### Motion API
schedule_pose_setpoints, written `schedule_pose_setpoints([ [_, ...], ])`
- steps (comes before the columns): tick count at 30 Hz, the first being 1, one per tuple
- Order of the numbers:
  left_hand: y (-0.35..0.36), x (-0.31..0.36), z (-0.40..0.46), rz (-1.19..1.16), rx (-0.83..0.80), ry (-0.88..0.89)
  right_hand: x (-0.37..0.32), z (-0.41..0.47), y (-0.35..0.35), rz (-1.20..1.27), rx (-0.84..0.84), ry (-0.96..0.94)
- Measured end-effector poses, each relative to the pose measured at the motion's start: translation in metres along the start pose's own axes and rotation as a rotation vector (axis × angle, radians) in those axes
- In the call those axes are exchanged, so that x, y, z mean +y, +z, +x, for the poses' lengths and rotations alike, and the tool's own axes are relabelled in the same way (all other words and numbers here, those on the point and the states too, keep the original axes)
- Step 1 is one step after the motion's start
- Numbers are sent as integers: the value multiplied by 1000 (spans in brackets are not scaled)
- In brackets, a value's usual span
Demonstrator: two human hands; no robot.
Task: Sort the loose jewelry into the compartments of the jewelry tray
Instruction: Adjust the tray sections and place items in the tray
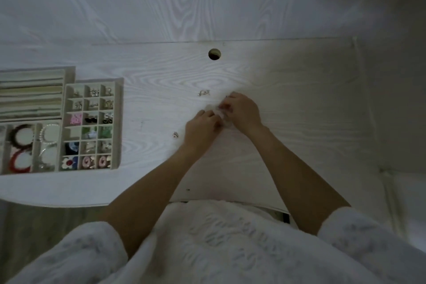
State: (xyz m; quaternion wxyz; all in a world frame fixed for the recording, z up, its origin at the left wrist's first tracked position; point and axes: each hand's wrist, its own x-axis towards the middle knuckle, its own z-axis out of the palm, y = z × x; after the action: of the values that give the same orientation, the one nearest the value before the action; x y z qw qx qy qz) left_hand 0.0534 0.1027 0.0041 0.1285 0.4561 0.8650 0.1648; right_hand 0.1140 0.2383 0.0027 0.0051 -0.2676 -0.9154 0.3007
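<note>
Both hands meet: left hand (202, 122) and right hand (242, 110) pinch a small clear packet (216, 109), looking light, flimsy, slippery; best held at its edges.

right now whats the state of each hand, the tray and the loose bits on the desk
left hand: pinching small clear item
right hand: pinching the same clear item
jewelry tray: open, most small compartments filled
silver piece: loose on desk, untouched
small piece: loose beside left hand
cable hole: uncovered

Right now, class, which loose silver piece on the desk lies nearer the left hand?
The small silver piece just beside the left hand, not the pair farther up the desk.
</note>
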Motion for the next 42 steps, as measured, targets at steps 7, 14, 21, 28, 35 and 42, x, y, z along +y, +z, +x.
schedule_pose_setpoints([
  [7, -10, -33, -22, 38, 19, -77, 41, -22, -16, -133, 44, -49],
  [14, -21, -47, -38, -56, 117, -226, 42, -40, -15, -85, 149, -5],
  [21, -10, -11, -17, -119, 41, -93, 40, -42, -6, -276, 140, -70],
  [28, -21, 32, 2, -553, -254, 41, -10, -58, -71, 437, 71, -121],
  [35, -44, 9, -31, -778, -99, -176, -30, -62, -112, 748, 320, -80],
  [42, -97, -41, -77, -924, -11, -338, -33, -53, -90, 1021, 58, 262],
])
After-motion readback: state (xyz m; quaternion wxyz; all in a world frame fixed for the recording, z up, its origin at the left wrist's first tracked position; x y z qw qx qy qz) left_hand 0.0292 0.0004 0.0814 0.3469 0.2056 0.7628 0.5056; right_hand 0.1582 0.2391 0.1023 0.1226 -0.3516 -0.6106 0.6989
